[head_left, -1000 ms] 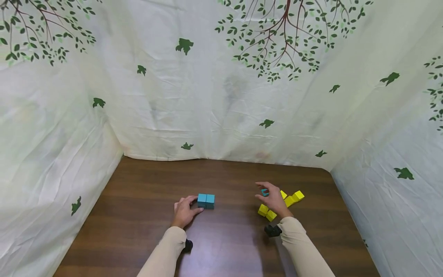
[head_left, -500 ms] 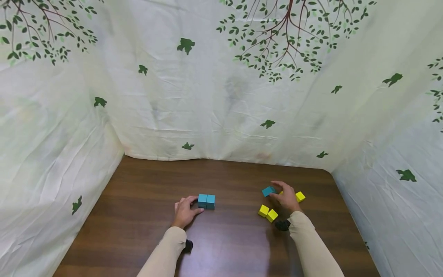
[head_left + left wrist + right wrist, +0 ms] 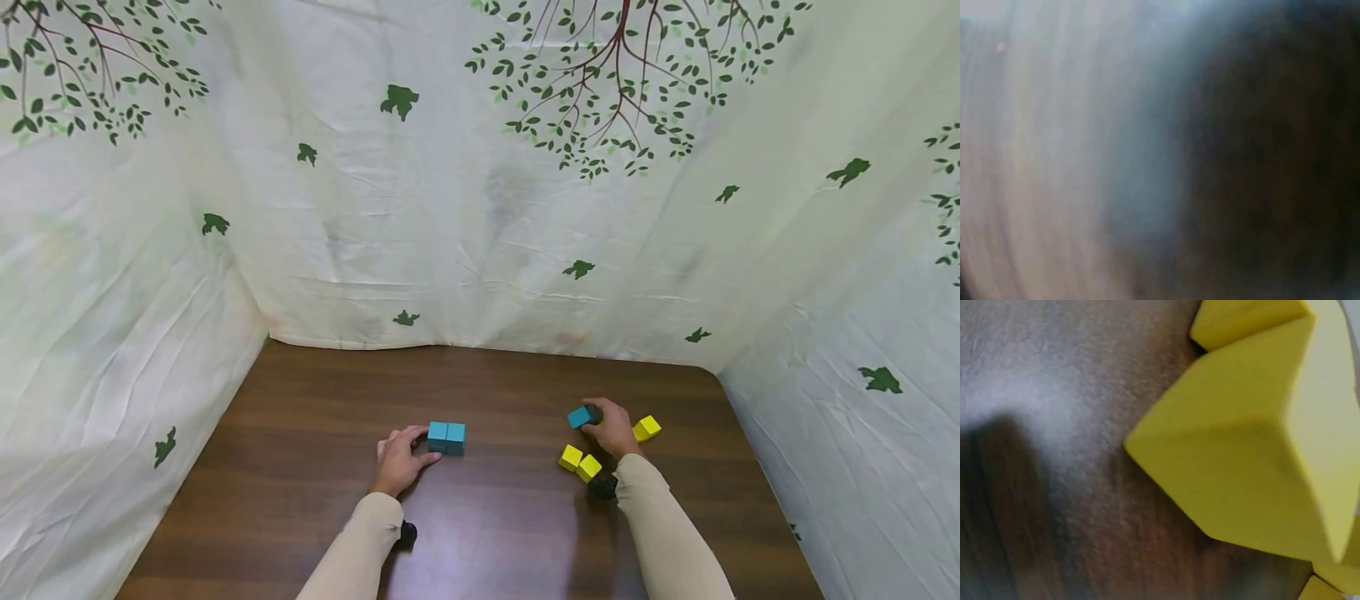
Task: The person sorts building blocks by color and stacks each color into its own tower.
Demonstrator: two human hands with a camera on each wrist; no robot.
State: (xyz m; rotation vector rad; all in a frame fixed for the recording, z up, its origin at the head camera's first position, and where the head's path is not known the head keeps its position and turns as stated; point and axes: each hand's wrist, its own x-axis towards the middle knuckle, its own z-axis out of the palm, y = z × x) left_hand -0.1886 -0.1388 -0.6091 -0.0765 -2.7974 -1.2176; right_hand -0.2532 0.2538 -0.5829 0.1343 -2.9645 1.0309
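Two blue cubes point(image 3: 447, 437) stand side by side, touching, left of the table's middle. My left hand point(image 3: 399, 461) holds the left cube of this pair, thumb at its near side and fingers curled toward its far side. To the right, my right hand point(image 3: 613, 429) grips another blue cube point(image 3: 580, 417) between thumb and index finger; its right end is hidden by the fingers. The left wrist view is too blurred to make out anything. A yellow cube point(image 3: 1229, 469) looms close in the right wrist view, where neither hand shows.
Two yellow cubes point(image 3: 580, 463) lie together nearer than the right hand, close to its wrist camera point(image 3: 602, 487). More yellow point(image 3: 647, 428) shows to the right of that hand, partly covered. The brown wooden table point(image 3: 495, 525) is bordered by a printed white cloth point(image 3: 465, 250).
My right hand moved right past the blue cube, then came back left and closed thumb and finger on it. The left hand and its blue pair stayed put.
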